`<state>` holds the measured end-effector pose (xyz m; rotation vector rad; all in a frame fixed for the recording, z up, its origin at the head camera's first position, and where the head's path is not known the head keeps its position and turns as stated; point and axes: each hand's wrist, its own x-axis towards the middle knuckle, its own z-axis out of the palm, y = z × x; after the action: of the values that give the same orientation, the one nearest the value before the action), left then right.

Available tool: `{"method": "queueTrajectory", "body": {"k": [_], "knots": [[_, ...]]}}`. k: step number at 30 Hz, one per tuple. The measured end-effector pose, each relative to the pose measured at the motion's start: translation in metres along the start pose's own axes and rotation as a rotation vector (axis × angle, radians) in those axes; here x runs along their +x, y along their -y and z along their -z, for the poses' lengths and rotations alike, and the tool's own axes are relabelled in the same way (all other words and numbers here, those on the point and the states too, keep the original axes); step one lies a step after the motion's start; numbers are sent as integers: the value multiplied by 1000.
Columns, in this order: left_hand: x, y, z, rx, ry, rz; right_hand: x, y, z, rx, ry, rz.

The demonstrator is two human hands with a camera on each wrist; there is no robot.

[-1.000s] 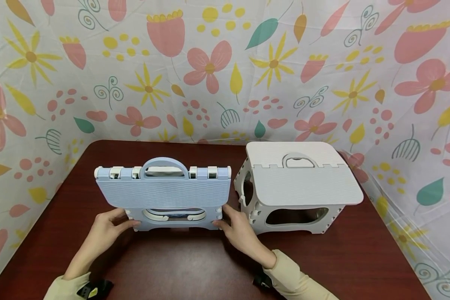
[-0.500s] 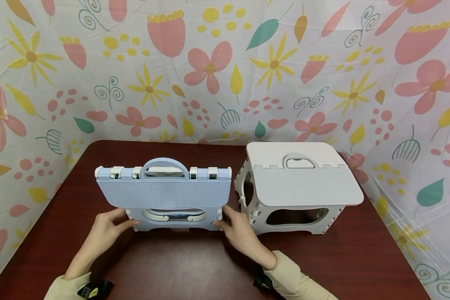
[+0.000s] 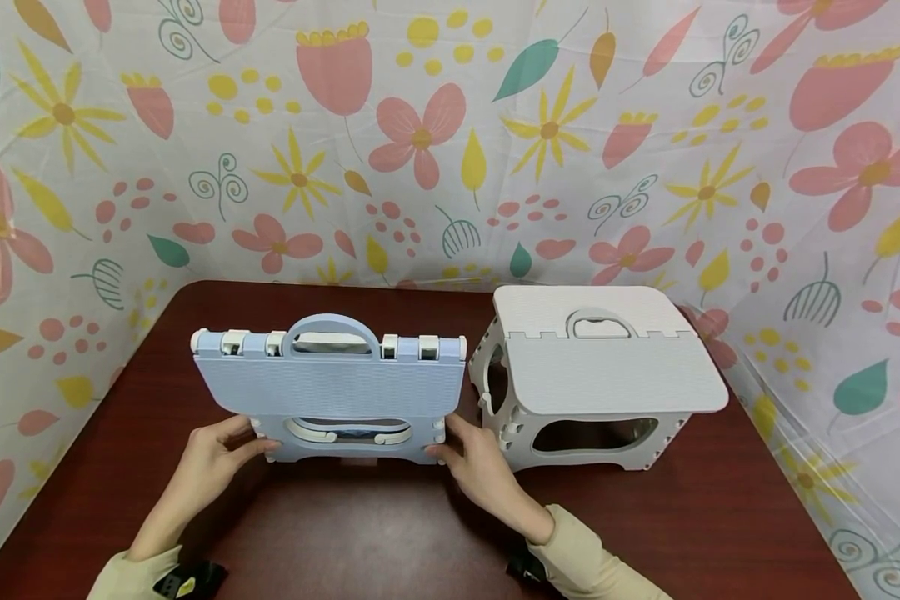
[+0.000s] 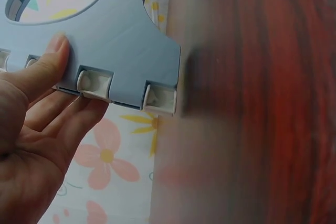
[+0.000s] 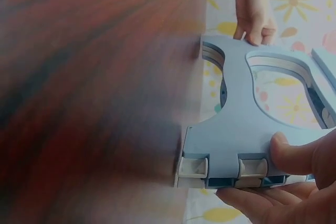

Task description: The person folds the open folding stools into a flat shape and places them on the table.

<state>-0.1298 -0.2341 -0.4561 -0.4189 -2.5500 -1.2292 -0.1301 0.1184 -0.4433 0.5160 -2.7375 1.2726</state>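
Note:
A blue folding step stool (image 3: 337, 387) stands on the table, its top panel tilted down toward me and its handle arched at the upper edge. My left hand (image 3: 216, 462) pinches the lower left edge of its leg panel, thumb in front and fingers behind. On the opposite edge my right hand (image 3: 487, 467) grips the panel the same way. In the left wrist view, the left thumb (image 4: 55, 51) presses the blue panel just above white hinge pieces. The right wrist view has the right thumb (image 5: 286, 153) on the panel, with the fingers underneath.
A white folding step stool (image 3: 615, 367), unfolded, stands close at the right, near my right hand. Under both stools is a dark red-brown table (image 3: 360, 533). A flower-patterned cloth (image 3: 420, 208) hangs behind the table's far edge.

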Motion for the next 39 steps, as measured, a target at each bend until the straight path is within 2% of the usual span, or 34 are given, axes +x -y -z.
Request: {"method": "queueTrajectory", "body": {"k": [16, 25, 39], "knots": [[1, -13, 5, -33, -38, -15, -3, 6, 7, -23, -8, 6], [-1, -20, 7, -73, -55, 9, -6, 8, 10, -7, -5, 17], [-3, -25, 8, -99, -68, 3, -8, 12, 14, 6, 20, 10]]}}
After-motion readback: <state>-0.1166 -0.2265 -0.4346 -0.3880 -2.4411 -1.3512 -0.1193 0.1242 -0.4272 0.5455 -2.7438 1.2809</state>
